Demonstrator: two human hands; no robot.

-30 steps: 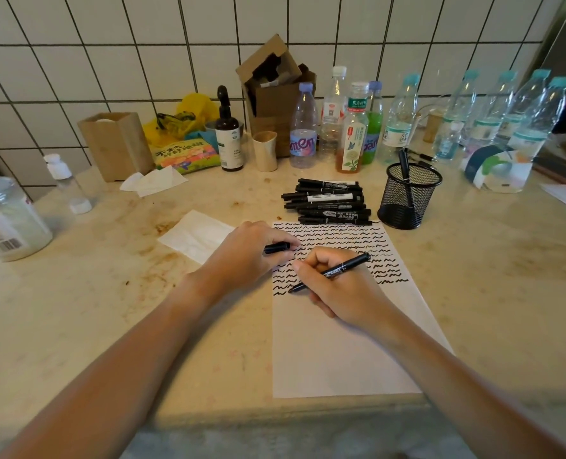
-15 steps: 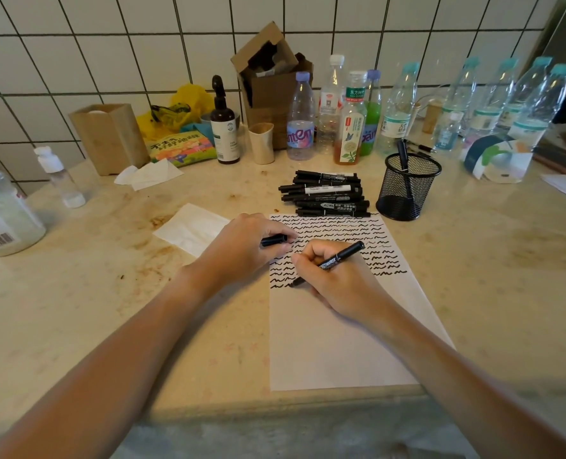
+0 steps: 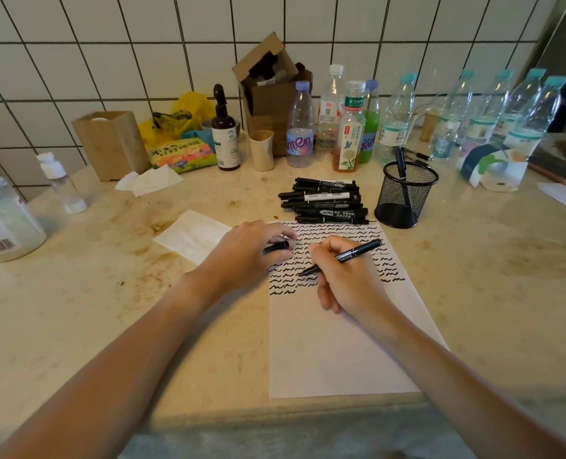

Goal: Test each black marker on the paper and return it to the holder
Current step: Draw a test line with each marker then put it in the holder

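Note:
A white sheet of paper (image 3: pixel 338 352) lies on the counter, its upper part covered with rows of black squiggles. My right hand (image 3: pixel 348 279) grips an uncapped black marker (image 3: pixel 357 252) with its tip down on the paper among the squiggles. My left hand (image 3: pixel 245 253) rests at the paper's left edge and pinches the black cap (image 3: pixel 276 246). A pile of several black markers (image 3: pixel 324 202) lies just beyond the paper. To its right stands the black mesh holder (image 3: pixel 404 197) with one marker (image 3: pixel 401 167) upright in it.
A white napkin (image 3: pixel 192 235) lies left of my left hand. Along the tiled wall stand several bottles (image 3: pixel 348 127), a cardboard box (image 3: pixel 268 91), a wooden box (image 3: pixel 109 144) and a small cup (image 3: pixel 261 149). A plastic jar (image 3: pixel 0 220) sits far left. The counter's front edge runs just below the paper.
The marker tip has moved a little to the right along the lower squiggle rows, leaving more ink. My left hand has stayed put with the cap.

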